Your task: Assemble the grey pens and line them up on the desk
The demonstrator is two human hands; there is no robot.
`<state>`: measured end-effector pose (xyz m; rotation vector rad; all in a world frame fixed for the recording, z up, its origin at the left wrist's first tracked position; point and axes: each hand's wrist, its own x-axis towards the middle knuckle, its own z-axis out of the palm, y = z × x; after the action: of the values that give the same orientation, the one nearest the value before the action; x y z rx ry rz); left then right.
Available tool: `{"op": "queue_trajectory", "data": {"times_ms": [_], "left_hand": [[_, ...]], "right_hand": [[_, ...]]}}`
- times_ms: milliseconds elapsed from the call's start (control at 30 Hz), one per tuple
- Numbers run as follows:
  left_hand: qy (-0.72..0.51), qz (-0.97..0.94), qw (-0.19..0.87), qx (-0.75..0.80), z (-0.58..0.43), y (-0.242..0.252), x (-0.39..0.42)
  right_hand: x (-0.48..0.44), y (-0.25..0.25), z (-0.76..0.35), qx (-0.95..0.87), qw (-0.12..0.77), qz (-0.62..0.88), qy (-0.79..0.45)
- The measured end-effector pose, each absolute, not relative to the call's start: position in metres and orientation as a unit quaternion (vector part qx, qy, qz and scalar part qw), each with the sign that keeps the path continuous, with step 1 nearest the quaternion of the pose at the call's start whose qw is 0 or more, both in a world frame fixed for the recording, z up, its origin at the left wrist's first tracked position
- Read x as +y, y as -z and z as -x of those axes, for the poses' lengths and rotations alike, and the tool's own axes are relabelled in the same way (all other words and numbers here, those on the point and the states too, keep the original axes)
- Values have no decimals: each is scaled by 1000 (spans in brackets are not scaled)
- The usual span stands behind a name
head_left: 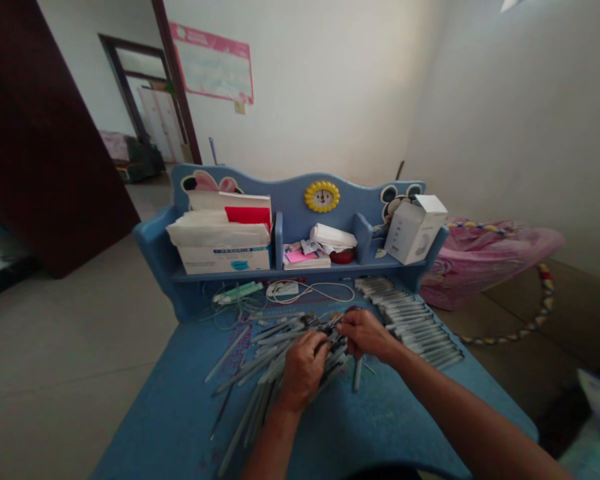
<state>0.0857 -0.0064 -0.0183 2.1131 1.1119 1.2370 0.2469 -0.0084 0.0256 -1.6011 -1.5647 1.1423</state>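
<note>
Many thin grey pen-like sticks [253, 367] lie in a loose pile in the middle of the blue desk. Over the pile, my left hand [303, 370] has its fingers curled together near the dark ends of some sticks. Just to its right, my right hand [365, 332] is closed in a pinch at the pile's upper right side. What either set of fingertips holds is too small to make out. One short grey stick [357, 375] lies below my right hand. Further right, several similar sticks [423, 327] lie side by side in a slanting row.
The blue desk [160, 393] has a raised shelf with a tissue-filled box [225, 257], small papers [307, 257] and a white box [414, 230]. White cable [330, 287] and a green-white power strip [239, 293] lie beneath. A pink covered item [480, 260] stands right.
</note>
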Motion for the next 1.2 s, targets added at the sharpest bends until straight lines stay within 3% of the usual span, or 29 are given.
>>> {"op": "queue_trajectory", "data": {"times_ms": [100,200,367,567,833,967,1067,1200], "left_hand": [[-444,-779,195,398,-88,25,-5],[-443,-764,235,406,-88,25,-4],[-445,-668,392,450,-79,14,0],[-495,-411,643,415,-70,7,3],[-554,-300,712,308,-76,10,1],[-576,-269,711,300,-78,9,0],[-579,-239,724,289,-76,8,1],[-591,-204,729,280,-71,8,5]], "right_hand": [[-9,-22,-249,-547,315,613,-475],[-9,-19,-255,-512,337,613,-498],[-9,-17,-271,-470,381,605,-517],[-18,-12,-279,-427,446,574,-538],[-46,14,-255,-368,510,538,-562],[-61,19,-233,-365,495,526,-588],[-67,20,-225,-434,435,545,-570],[-61,23,-240,-601,305,641,-367]]}}
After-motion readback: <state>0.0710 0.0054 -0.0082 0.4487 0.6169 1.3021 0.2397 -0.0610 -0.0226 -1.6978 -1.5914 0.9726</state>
